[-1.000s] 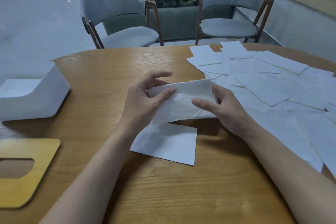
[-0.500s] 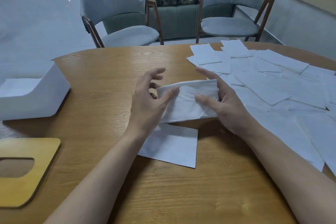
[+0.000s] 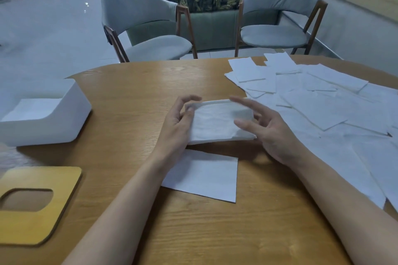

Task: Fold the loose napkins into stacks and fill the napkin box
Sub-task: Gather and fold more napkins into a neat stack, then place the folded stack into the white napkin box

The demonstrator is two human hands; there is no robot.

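Observation:
A white napkin [image 3: 215, 121], partly folded, hangs just above the middle of the wooden table [image 3: 133, 97]. My left hand [image 3: 176, 127] pinches its left end between thumb and fingers. My right hand [image 3: 265, 129] grips its right end, index finger stretched along the top fold and thumb on the front. Below it a folded napkin [image 3: 204, 176] lies flat. Several loose napkins [image 3: 318, 103] cover the table's right side. The white napkin box [image 3: 69, 114] stands at the left edge, with white napkins showing inside.
The box's yellow wooden lid [image 3: 32, 221] with its oval slot lies at the near left. Two grey chairs [image 3: 142, 28] stand behind the table's far edge, in front of a leaf-patterned bench back.
Both hands moved slightly right and away from me with the napkin. Its top edge has been rolled over into a narrower fold, and my right index finger now reaches along that fold.

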